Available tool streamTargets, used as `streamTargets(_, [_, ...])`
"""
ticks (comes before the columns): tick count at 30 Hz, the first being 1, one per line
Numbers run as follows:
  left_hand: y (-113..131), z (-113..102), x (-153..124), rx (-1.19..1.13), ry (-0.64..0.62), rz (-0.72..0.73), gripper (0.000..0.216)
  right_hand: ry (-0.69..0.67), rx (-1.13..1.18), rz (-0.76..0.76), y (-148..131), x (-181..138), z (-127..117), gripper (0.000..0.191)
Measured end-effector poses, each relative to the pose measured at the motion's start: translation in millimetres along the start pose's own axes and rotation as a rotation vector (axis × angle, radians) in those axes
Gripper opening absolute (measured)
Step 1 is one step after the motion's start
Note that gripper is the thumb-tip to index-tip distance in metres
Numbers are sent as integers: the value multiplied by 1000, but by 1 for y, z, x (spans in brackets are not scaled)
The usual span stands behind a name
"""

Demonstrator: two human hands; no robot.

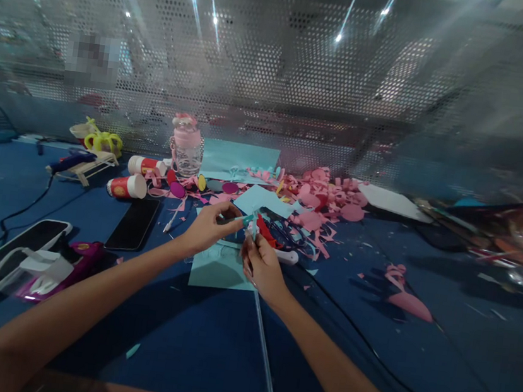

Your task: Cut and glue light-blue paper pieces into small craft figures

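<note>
A small teal paper strip is held above the desk, between the two hands and over a teal sheet lying flat below. The left hand is set at the strip's left end, fingers pressed together in a pinch on it, apparently to keep it taut. The right hand is closed around something slim near the strip's right end; what it grips cannot be made out, though the fingers are curled tight, not spread. A thin clear rod runs from below the right hand toward the near desk edge.

Both forearms are stretched forward, so the work is kept well clear of the clutter. Just beyond the hands, scissors with dark handles lie among pink paper scraps, likely within reach by intent. A second teal sheet is propped behind a pink-capped bottle. Two glue sticks lie on their sides to the left, beside a black phone. A pink cone lies apart on the right.
</note>
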State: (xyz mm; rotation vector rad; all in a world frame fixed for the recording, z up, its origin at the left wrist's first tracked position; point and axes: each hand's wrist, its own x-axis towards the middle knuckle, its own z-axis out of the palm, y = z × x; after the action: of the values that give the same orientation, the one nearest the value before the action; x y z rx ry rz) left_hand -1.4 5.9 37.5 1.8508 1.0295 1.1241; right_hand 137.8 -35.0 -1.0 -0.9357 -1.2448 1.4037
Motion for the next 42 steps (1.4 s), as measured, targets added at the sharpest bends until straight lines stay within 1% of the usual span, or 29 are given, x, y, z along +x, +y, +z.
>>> streamTargets(7, [2, 1, 1, 79, 13, 11, 25, -44, -39, -7, 2, -3, 3, 36])
streamTargets(11, [-1, 2, 1, 54, 30, 25, 23, -51, -85, 5, 1, -6, 3, 36])
streamTargets(14, [-2, 2, 2, 18, 33, 5, 21, -54, -120, -2, 3, -6, 2, 35])
streamTargets(17, [-1, -1, 3, -31, -5, -29, 24, -68, -112, 1, 6, -4, 1, 34])
streamTargets(22, [-1, -13, 8, -109, -152, -64, 37, -96, -69, 15, 6, -2, 0, 37])
streamTargets(24, [-3, -18, 11, -140, -184, -52, 36, -106, -50, 22, 6, -3, -1, 38])
streamTargets(28, [-6, -21, 14, -174, -200, -40, 31, -110, -18, 36, 5, -4, 0, 39])
streamTargets(34, [-3, -22, 12, -226, -209, -39, 31, -104, -24, 14, 4, -4, 1, 40])
streamTargets(42, [-1, -24, 12, -216, -213, -43, 30, -132, -5, 19, 6, -4, -1, 37])
